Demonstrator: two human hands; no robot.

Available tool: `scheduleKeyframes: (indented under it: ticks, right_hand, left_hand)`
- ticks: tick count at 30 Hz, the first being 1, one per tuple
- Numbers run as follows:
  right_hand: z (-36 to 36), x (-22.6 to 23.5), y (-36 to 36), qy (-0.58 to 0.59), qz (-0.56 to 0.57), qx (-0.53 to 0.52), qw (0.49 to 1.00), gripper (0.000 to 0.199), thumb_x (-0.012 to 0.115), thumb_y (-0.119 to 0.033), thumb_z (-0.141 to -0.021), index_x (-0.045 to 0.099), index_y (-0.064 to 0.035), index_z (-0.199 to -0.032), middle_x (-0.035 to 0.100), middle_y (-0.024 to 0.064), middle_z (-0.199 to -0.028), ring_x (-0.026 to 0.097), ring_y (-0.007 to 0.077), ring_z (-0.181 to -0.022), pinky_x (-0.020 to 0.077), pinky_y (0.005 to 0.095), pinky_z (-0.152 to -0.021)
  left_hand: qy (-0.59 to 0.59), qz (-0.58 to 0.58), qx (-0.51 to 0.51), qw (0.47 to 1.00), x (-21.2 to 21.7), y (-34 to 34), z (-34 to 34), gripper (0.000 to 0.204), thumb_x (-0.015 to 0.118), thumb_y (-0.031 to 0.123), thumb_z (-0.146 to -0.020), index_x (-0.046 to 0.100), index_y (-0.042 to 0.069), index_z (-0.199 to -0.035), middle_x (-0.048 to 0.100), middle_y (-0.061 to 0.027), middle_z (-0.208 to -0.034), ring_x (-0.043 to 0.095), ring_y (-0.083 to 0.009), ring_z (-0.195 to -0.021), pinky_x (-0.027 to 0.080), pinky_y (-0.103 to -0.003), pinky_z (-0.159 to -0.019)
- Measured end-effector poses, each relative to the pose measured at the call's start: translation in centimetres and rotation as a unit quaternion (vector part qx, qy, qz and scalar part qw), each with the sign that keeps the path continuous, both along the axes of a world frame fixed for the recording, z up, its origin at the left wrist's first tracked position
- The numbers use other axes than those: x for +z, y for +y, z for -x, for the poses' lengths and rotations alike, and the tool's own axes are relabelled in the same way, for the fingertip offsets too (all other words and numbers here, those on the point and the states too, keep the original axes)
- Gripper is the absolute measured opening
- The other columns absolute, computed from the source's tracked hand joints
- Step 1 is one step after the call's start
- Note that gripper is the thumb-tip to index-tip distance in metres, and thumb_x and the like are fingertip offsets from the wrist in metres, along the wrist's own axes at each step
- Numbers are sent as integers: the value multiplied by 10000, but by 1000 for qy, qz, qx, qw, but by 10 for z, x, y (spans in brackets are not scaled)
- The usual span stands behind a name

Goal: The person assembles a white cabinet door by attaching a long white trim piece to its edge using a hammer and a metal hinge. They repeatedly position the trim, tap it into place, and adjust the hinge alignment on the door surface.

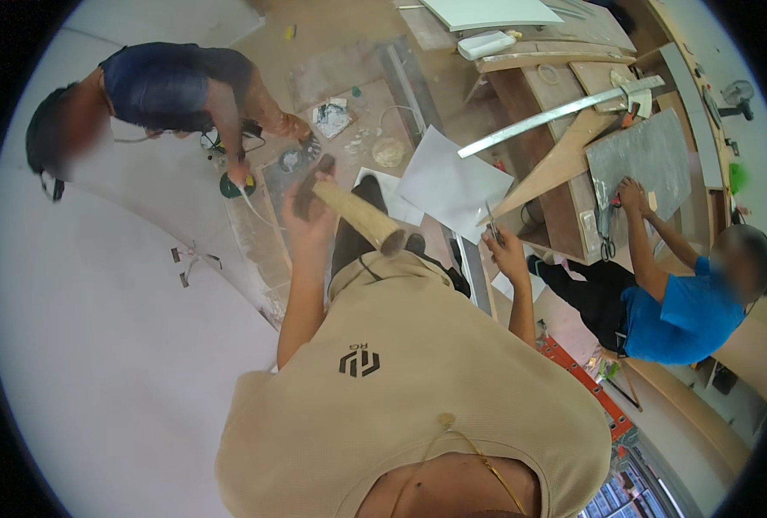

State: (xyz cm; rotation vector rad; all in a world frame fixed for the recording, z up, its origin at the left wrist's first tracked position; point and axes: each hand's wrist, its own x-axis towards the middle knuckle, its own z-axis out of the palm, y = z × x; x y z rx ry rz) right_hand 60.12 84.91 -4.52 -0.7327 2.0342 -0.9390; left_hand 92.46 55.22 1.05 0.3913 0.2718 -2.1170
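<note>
Our left hand grips a tan roll slanting lengthwise rightward toward us; our right hand, a forward-pointing slim tool.

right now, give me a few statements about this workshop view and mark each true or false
1. The left hand holds a tan cylinder. True.
2. The right hand is empty. False: it holds a slim metal tool.
3. A large white sheet shows between the two hands. True.
4. The co-worker in the bright blue shirt is on the left of the picture. False: that person is on the right.
5. That co-worker's hands are at a grey sheet. True.
6. The wearer's shirt is black. False: it is tan.
</note>
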Motion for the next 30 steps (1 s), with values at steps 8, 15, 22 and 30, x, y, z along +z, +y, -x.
scheduleKeyframes:
  ticks: [8, 15, 22, 30]
  right_hand:
    - [42, 29, -173, -123, 97, -91, 983, 363, 598, -317, -1053, 625, -7, -1239, 515, -6, -775, 499, 66, -644, 436, 229, -555]
    - [89, 20, -331, -24, 65, -153, 986, 421, 657, -235, -1014, 582, 24, -1337, 587, 30, -841, 570, 100, -667, 507, 264, -586]
    - [144, 28, -496, -114, 123, -163, 972, 468, 683, -163, -968, 552, 22, -1378, 678, 112, -1079, 644, 131, -882, 547, 270, -668]
    - [209, 7, -707, 107, 69, -38, 991, 525, 736, -197, -872, 598, -19, -1346, 707, 195, -1121, 685, 249, -879, 547, 379, -780]
  left_hand:
    - [162, -34, -51, 985, -33, -185, 119, 505, 556, 231, -932, 499, -109, -1301, 640, -233, -1114, 635, -321, -1086, 447, -453, -1125]
    - [303, -32, 39, 952, -9, -406, 140, 859, 690, 183, -810, 270, -67, -1517, 624, -103, -1100, 631, -223, -1077, 512, -365, -984]
    - [61, 140, 177, 972, 20, -531, 31, 777, 645, 237, -874, 324, -64, -1515, 433, -270, -1415, 566, -303, -1145, 489, -440, -995]
    - [-74, 134, 372, 915, 49, -622, -37, 521, 621, 178, -903, 501, -63, -1349, 596, -192, -1332, 570, -361, -1253, 476, -510, -1060]
